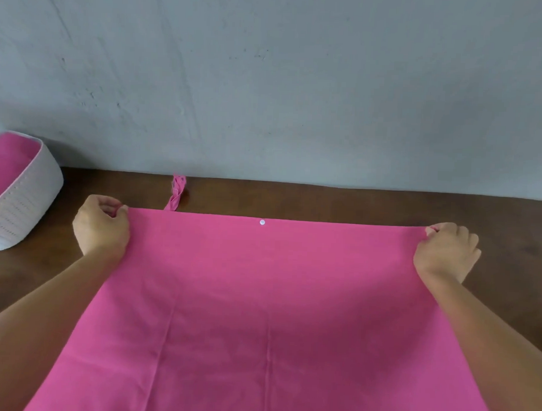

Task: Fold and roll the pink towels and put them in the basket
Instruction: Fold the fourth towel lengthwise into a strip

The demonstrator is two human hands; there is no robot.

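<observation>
Noted pink towel (269,313) nearest the lens, spread flat on the worktop (325,204), filling the lower centre of the frame and running off the bottom edge. Logged faint vertical crease lines down its middle and left of middle. Found far hem straight across mid-frame, with a small white snap (262,222) just inside it, near centre.

Found left hand (101,227) at the far-left corner of the hem, fingers (117,207) curled, pinching the cloth against the thumb. Same at the far-right corner: right hand (446,251), fingers (433,231) curled, pinching the hem. Both forearms bare, entering from the lower corners, lying along the towel's side edges.

Saw a twisted pink strap (177,193) off the far hem, left of centre, lying on the dark wood up to the wall (268,82).

Logged white woven basket (24,203) at the left edge, mid-height, well apart from the towel, partly cut off. Pink inside; lining or cloth, cannot tell. Grey, scuffed wall across the upper half.
</observation>
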